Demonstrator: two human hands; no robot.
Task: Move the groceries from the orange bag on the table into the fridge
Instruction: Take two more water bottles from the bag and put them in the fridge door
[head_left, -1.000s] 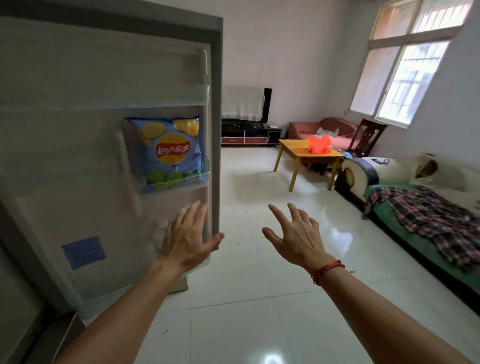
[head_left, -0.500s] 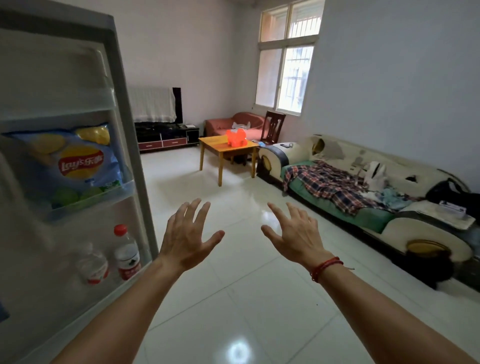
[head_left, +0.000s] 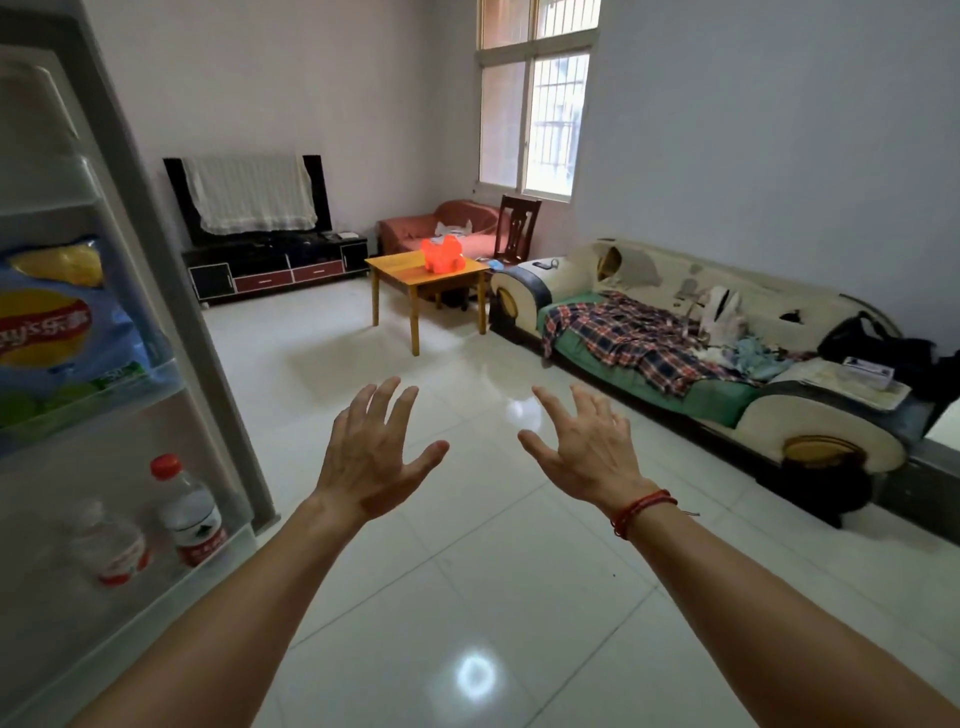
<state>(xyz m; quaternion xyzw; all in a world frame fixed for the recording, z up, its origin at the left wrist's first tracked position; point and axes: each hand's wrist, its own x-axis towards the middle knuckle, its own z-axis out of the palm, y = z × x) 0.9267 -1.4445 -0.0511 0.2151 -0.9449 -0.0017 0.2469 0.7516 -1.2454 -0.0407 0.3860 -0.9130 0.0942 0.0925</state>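
Observation:
The orange bag (head_left: 442, 253) sits on a small yellow wooden table (head_left: 400, 271) far across the room. At the left stands the open fridge door (head_left: 171, 291). A blue bag of crisps (head_left: 57, 322) rests on its middle shelf, and two water bottles with red caps (head_left: 189, 512) stand on the bottom shelf. My left hand (head_left: 371, 457) and my right hand (head_left: 584, 449) are stretched out in front of me over the floor, fingers spread, holding nothing. Both are far from the bag.
A long sofa (head_left: 691, 364) with a plaid cloth and clutter lines the right wall. Behind the table are a dark wooden chair (head_left: 518, 228) and a red armchair (head_left: 441, 226). A TV cabinet (head_left: 275, 262) stands at the back wall. Glossy white tiles (head_left: 467, 597) stretch between me and the table.
The view has swung right, away from the fridge door and toward the room. The door has slid to the left edge, and the sofa has come into full view. Both hands stay open and spread.

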